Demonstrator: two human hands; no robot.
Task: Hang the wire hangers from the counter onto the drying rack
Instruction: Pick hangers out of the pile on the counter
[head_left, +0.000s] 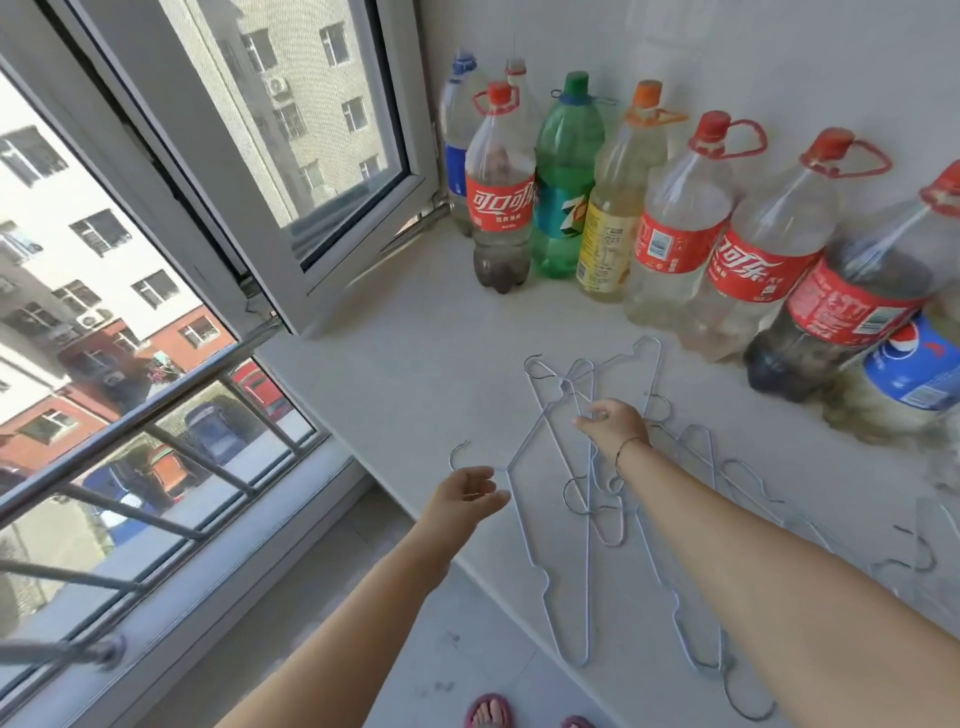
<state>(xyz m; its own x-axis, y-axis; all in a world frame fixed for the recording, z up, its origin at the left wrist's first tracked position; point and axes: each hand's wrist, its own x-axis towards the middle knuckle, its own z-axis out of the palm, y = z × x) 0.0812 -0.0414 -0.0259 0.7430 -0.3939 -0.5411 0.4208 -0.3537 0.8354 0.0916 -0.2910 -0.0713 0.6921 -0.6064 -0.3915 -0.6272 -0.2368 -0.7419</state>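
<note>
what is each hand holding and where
The right hand pinches a wire hanger by its shoulder wire near the neck; left hand looks open, holding nothing.

Both my bare arms are stretched forward from the lower edge of view. My left hand (470, 491) hangs out ahead with the palm turned inward and the fingers loosely curled, holding nothing. My right hand (615, 423) reaches farther, knuckles up, thumb and fingertips pinched on the wire of a hanger (543, 415). A thin band (631, 446) circles the right wrist. My toes show below in pink sandals (488, 713).
</note>
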